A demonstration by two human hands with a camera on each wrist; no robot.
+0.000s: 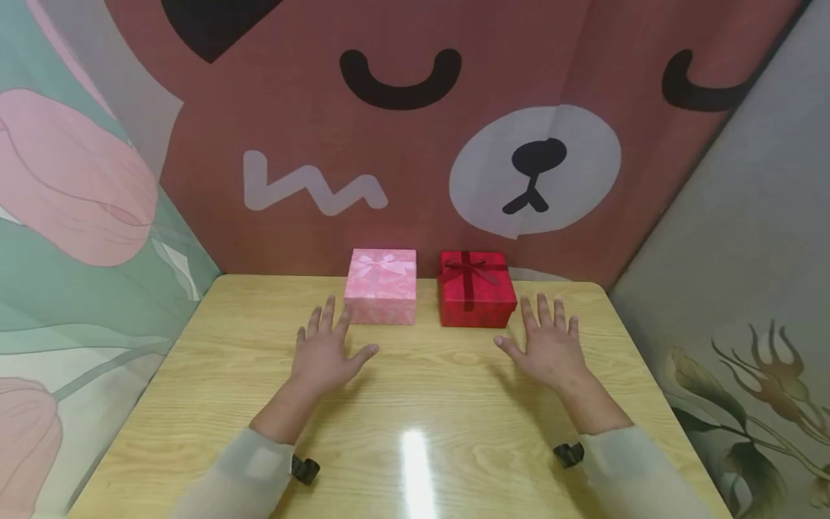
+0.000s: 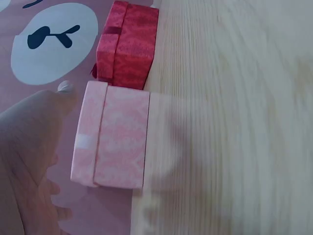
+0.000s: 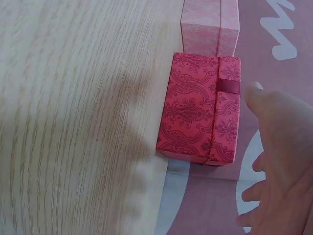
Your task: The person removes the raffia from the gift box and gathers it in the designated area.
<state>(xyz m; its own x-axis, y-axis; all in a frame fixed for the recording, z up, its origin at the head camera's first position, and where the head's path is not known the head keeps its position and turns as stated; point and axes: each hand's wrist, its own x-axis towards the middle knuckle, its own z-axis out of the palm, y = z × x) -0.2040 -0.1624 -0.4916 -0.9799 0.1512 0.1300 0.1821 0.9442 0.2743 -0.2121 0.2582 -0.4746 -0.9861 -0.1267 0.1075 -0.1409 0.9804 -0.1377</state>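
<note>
Two lidded gift boxes stand side by side at the far edge of the wooden table [image 1: 259,389]. The left one is a pink gift box [image 1: 380,288] with a pale ribbon bow on its lid. A red gift box [image 1: 476,292] with a dark red ribbon and bow stands to its right, a small gap between them. My left hand [image 1: 324,357] is spread with straight fingers, nearest to the pink box's left front corner. My right hand [image 1: 551,349], also spread, is nearest to the red box's right front corner. Neither hand holds anything; whether a fingertip touches a box I cannot tell.
Behind the table hangs a brown curtain [image 1: 311,238] printed with a cartoon bear. A floral curtain [image 1: 84,303] borders the left side, and a grey flowered cloth [image 1: 726,288] the right. Each wrist wears a small black camera [image 1: 305,470].
</note>
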